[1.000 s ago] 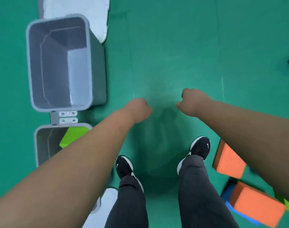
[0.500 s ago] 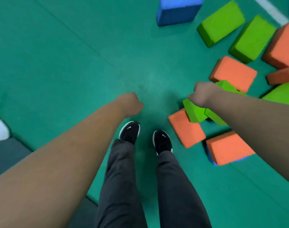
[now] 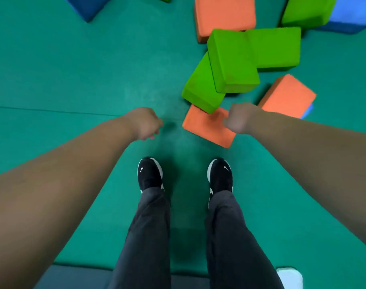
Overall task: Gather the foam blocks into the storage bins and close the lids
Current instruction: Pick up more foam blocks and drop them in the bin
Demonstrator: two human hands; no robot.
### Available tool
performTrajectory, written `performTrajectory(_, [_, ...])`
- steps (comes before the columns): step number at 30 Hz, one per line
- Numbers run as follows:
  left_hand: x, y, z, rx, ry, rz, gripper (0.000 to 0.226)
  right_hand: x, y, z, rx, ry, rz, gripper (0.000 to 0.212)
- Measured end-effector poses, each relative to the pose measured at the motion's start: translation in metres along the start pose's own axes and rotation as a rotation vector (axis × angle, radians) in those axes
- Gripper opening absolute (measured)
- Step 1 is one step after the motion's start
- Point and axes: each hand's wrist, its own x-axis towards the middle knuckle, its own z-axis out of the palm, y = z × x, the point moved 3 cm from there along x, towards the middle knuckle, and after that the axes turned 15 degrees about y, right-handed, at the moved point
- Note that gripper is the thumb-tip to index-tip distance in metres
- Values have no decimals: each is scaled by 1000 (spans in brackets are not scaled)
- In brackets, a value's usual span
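Since half a second ago the feet have stepped apart and the pile of foam blocks has slid closer. The right hand (image 3: 239, 118), then over a green block, now hangs over the right corner of a flat orange foam block (image 3: 205, 127).

That hand is blurred, and its fingers curl under out of sight. Its grip looks closed on nothing, and I cannot tell whether it touches the block below. The left hand (image 3: 145, 124) hangs over bare floor to the left with its grip likewise curled shut and empty.

A dark blue foam block (image 3: 86, 7) is cut off at the far edge, as are a far orange foam block (image 3: 223, 15), a far green foam block (image 3: 305, 11) and a light blue foam block (image 3: 353, 13). Only a sliver of another blue block (image 3: 308, 111) shows under a tilted orange foam block (image 3: 288, 94) at right. A dark grey shape (image 3: 73, 276) and a white corner (image 3: 290, 277) at the near edge are too cropped to name.

Everything lies on a green matted floor (image 3: 73, 69) with a seam running across it. Black shoes (image 3: 149, 174) and dark grey trousers (image 3: 148, 236) stand near.

A leaning green foam block (image 3: 200, 88) rests on the far edge of the flat orange one. An upper green foam block (image 3: 232, 61) lies against it, touching a third green foam block (image 3: 276, 46).
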Motion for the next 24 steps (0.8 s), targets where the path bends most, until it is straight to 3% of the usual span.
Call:
performTrajectory(5, [34,28,70,24,-50,-10,26,-39,6,-24,235,-105,35,37])
performTrajectory(8, [51,47,107,-9,-61,-22,25,-80,6,-82,285,-160,-122,34])
performTrajectory(10, [61,58,119,19,-42,-18,28,-40,35,-33,200,-156,-37,29])
performTrajectory(12, [71,71,122,79,26,6,39,-2,71,33,66,-63,71,31])
performTrajectory(15, [84,93,115,258,181,96,46,43,96,62,167,130,162,45])
performTrajectory(19, [97,117,97,410,286,229,39,72,98,37,183,260,129,45])
performTrajectory(24, [116,131,73,429,382,261,36,96,91,9,13,429,-1,41])
